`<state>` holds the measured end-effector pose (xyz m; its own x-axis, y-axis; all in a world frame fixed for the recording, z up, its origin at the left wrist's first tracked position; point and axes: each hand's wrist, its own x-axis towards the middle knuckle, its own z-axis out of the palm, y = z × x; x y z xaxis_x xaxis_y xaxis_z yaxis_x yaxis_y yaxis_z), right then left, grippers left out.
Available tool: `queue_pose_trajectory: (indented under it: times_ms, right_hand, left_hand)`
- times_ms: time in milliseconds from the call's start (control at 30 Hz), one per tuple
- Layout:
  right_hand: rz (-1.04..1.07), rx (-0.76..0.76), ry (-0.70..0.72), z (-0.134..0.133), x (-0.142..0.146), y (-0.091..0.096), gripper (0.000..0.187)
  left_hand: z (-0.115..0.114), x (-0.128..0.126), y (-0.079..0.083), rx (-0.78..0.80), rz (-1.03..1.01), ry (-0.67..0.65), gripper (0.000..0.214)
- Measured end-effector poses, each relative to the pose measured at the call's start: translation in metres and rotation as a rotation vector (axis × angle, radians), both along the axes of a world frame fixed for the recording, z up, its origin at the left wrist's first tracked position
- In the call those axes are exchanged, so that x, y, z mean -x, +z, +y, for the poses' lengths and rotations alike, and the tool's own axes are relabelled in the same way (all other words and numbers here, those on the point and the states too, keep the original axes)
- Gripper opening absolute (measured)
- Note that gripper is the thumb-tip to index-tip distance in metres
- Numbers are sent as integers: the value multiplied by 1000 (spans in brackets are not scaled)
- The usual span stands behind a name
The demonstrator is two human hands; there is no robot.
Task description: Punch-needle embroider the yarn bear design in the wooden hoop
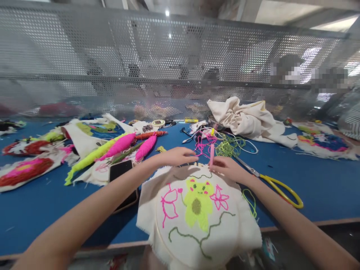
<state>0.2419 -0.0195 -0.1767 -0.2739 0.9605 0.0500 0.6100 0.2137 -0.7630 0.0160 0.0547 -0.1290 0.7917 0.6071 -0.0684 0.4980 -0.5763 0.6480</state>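
Note:
An embroidery hoop (161, 240) with cream cloth (197, 221) rests at the near edge of the table, stitched with a yellow-green creature, pink flowers and green lines. My left hand (178, 155) lies on the hoop's far rim, fingers curled over it. My right hand (229, 168) grips a pink punch needle (211, 155) held upright against the cloth's far edge. Pink yarn (204, 144) trails from the needle toward the tangle behind.
A phone (120, 170) lies left of the hoop. Yellow-handled scissors (277, 185) lie to the right. Pink and yellow-green yarn skeins (118, 148), finished embroidered pieces (25, 170), a crumpled cream cloth (247, 120) and loose green yarn (230, 146) cover the blue table (42, 210). A perforated metal screen (140, 67) stands behind.

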Motion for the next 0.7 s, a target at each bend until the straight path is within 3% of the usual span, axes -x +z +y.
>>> queue_pose_trajectory:
  times_ms: [67, 167, 233, 300, 400, 500, 600, 700]
  right_hand:
    - [-38, -32, 18, 2, 2, 2, 22]
    - [-135, -144, -11, -1, 8, 4, 18]
    - [-232, -239, -48, -7, 11, 8, 17]
    - [-340, -273, -69, -14, 9, 14, 21]
    - [-528, -147, -141, -28, -7, 25, 27]
    - [-801, 70, -321, -45, -40, 27, 28]
    - [-1020, 212, -559, -60, -77, 17, 34]
    - [-1017, 283, -599, -71, -107, 3, 36]
  left_hand:
    - [2, -28, -3, 28, -126, -39, 35]
    - [-1, -58, -10, 26, -233, 63, 20]
    - [-4, -65, -12, 45, -274, 76, 14]
    - [-6, -65, -11, 99, -296, 8, 15]
    - [-8, -59, -7, 261, -306, -104, 17]
    - [-5, -54, -8, 476, -300, -122, 21]
    - [2, -52, -18, 667, -300, -143, 32]
    - [12, -50, -35, 762, -277, -89, 48]
